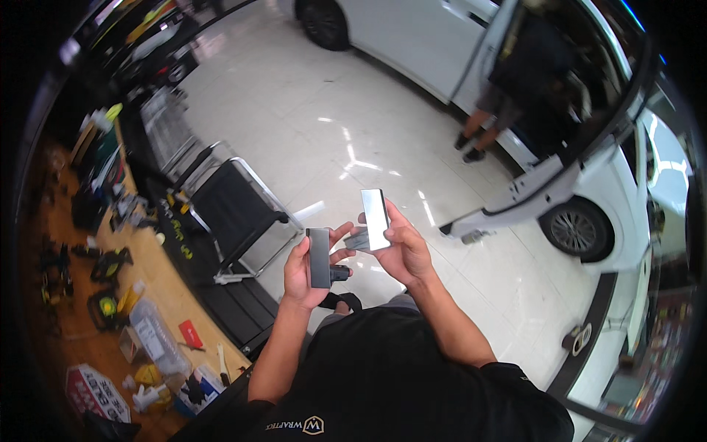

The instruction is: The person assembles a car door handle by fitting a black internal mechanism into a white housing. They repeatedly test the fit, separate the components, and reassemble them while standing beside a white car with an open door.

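My left hand (298, 274) is closed around a dark grey, flat rectangular plate (319, 259), held upright with its broad face toward me. A short black piece (339, 273) pokes out beside that plate near my fingers; its kind is unclear. In my right hand (409, 255) is a shiny silver rectangular plate (375, 221), pinched along its right edge by thumb and fingers. Behind its lower left side a thin dark grey strip (358, 240) shows, close to the fingertips of my left hand. The two plates are side by side, apart from each other.
A black chair (230, 210) stands left of my hands. Further left, a wooden workbench (177, 291) bears tools, a clear plastic tub (157, 340) and a red card (190, 333). A person (526, 70) leans into a white vehicle (412, 37), whose open door (515, 195) juts into the room.
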Action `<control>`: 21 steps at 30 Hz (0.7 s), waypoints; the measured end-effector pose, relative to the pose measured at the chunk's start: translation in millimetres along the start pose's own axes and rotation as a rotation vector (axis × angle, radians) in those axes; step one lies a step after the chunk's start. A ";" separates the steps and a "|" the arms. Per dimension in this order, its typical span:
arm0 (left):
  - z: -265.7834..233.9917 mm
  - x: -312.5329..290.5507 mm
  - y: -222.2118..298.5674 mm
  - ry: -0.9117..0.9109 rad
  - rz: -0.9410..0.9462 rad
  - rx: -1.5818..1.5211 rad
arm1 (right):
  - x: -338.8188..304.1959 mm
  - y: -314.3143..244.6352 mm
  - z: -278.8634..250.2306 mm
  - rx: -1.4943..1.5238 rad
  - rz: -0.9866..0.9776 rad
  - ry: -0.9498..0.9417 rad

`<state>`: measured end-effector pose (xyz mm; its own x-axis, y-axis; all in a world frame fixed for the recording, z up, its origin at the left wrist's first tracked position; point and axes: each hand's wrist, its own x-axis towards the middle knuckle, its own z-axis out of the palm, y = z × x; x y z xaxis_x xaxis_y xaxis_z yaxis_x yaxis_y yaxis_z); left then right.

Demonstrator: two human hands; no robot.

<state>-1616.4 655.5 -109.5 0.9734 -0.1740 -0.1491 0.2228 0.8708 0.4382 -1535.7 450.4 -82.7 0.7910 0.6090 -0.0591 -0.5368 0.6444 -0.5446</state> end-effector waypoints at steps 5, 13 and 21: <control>70.5 45.0 -104.4 -0.188 -0.086 0.062 | -93.2 -82.9 -59.3 -0.113 -0.173 0.142; 166.9 111.9 -275.2 -0.196 -0.225 0.085 | -244.3 -202.9 -150.8 -0.427 -0.177 0.419; 242.5 183.1 -376.2 -0.233 -0.415 0.283 | -319.6 -289.8 -237.3 -0.094 -0.385 0.582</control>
<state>-1509.0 184.5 -86.7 0.7801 -0.6009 -0.1741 0.5644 0.5558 0.6104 -1563.2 -40.8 -104.4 0.9623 -0.0180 -0.2713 -0.1799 0.7060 -0.6850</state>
